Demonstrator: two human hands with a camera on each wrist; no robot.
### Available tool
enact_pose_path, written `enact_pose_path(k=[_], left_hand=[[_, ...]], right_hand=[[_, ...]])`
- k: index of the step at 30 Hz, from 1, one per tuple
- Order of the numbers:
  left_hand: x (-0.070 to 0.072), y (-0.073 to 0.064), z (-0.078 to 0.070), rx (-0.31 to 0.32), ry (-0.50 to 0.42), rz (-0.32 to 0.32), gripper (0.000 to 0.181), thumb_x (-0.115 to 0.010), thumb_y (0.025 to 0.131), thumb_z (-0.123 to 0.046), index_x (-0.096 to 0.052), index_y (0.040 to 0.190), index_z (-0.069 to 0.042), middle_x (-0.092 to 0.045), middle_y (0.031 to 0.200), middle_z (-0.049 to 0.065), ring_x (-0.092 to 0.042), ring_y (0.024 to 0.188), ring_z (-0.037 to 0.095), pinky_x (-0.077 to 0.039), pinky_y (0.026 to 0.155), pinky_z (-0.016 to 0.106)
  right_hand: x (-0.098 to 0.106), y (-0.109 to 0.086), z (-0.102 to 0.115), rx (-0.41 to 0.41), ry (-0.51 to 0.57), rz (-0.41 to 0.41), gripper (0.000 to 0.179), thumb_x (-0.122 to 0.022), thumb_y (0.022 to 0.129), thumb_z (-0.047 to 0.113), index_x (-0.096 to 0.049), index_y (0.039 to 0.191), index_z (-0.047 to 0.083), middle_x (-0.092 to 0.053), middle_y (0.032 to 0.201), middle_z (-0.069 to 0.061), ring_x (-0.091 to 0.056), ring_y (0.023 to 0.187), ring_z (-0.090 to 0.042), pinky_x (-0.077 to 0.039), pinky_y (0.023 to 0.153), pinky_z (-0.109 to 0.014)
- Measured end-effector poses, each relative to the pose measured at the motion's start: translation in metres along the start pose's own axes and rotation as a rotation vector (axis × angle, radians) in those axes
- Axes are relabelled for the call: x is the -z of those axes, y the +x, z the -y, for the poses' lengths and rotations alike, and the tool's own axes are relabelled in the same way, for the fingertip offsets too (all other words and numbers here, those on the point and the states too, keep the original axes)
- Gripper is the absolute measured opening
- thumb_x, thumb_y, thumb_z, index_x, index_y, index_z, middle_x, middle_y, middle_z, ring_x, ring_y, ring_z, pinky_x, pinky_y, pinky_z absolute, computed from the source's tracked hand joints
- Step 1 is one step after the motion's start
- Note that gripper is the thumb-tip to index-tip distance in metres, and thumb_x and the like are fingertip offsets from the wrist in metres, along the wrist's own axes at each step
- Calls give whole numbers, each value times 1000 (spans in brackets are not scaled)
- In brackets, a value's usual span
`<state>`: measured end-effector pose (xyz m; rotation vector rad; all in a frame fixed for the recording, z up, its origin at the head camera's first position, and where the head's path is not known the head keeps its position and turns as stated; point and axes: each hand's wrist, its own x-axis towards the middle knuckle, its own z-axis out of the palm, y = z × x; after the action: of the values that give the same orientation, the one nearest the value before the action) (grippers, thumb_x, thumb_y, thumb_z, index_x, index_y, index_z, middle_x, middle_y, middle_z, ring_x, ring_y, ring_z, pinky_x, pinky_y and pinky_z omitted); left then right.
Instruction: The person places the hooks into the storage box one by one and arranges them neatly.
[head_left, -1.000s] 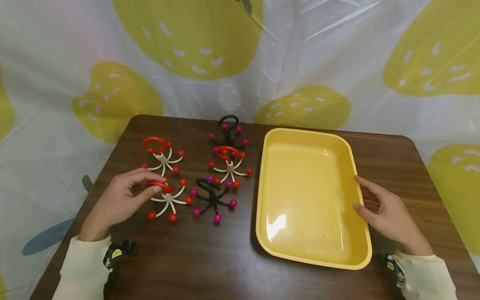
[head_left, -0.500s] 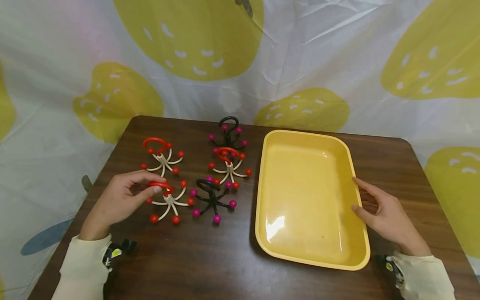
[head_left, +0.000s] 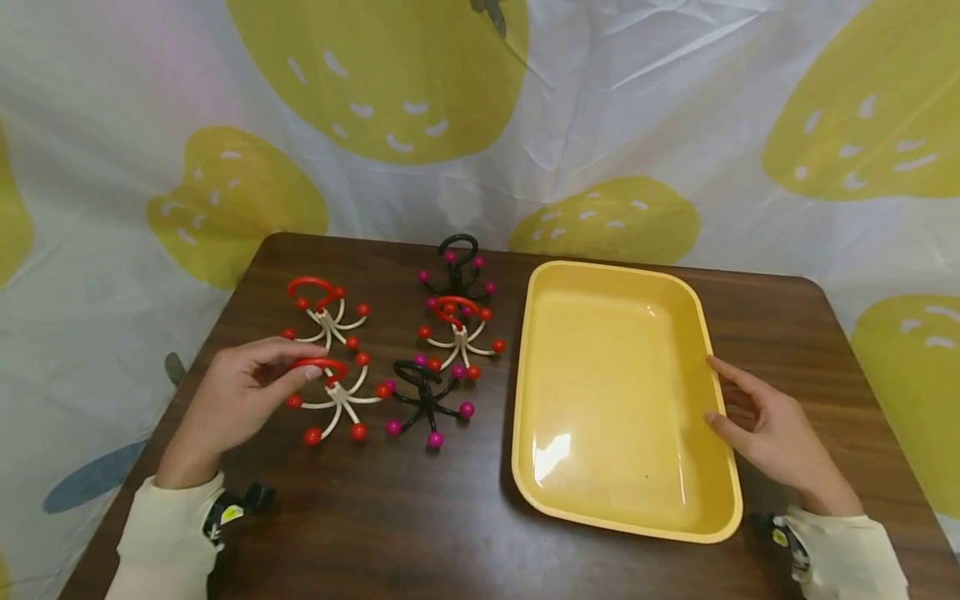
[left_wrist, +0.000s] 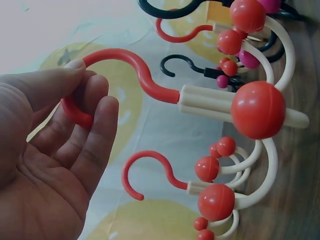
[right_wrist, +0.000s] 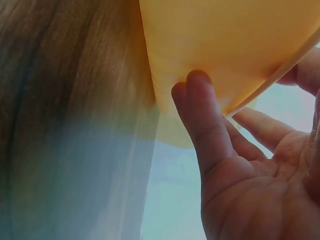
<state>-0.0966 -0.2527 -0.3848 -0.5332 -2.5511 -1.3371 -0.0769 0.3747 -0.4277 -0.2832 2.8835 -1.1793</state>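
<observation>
In the head view my left hand [head_left: 240, 398] pinches the red hook of a white rotating hanger [head_left: 339, 397] whose curved arms end in red balls. The left wrist view shows the thumb and fingertips on that red hook [left_wrist: 142, 75], the arms spreading below. Behind it stands a similar red-and-white hanger [head_left: 324, 321]. Just to its right is a black hanger with magenta balls [head_left: 426, 402]. My right hand [head_left: 783, 433] holds the right rim of a yellow tray [head_left: 525, 375]. In the right wrist view, fingers [right_wrist: 202, 107] rest against the tray's outer wall.
Farther back on the brown table [head_left: 420, 517] stand another red-and-white hanger [head_left: 461, 337] and another black one [head_left: 455, 271], close together. A white sheet with yellow fruit prints [head_left: 465, 200] hangs behind the table.
The pinched hanger has turned a little under my left fingers, its near balls shifting right. My right hand and the tray have stayed almost still.
</observation>
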Motion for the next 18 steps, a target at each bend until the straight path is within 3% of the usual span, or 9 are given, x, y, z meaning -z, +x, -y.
enact_pose_path(k=[3,11,18], left_hand=[[1,1,-6,-15,-4,-13,27,-82,89,1,-82,111,-14,-68,82,-7,-51,58,8,-43,52,24],[11,12,-20,-101,26,-5,33,-84,85,6,-82,109,-15,-74,92,-12,-50,59,6,-42,52,23],[17,21,-35,-108,36,-21,33,-83,86,7,-82,110,-15,-74,94,-15,-52,59,6,-43,52,22]], right_hand=[[0,-2,-1,6,7,-6,77,-77,96,4,-41,163,12,-64,137,-27,-57,106,21,-56,75,-10],[-2,-3,-9,12,62,-15,77,-77,95,2,-42,163,11,-62,134,-17,-60,109,18,-57,78,-11],[-2,-1,-8,27,88,2,76,-77,95,2,-41,163,10,-61,137,-22,-59,111,17,-57,79,-12]])
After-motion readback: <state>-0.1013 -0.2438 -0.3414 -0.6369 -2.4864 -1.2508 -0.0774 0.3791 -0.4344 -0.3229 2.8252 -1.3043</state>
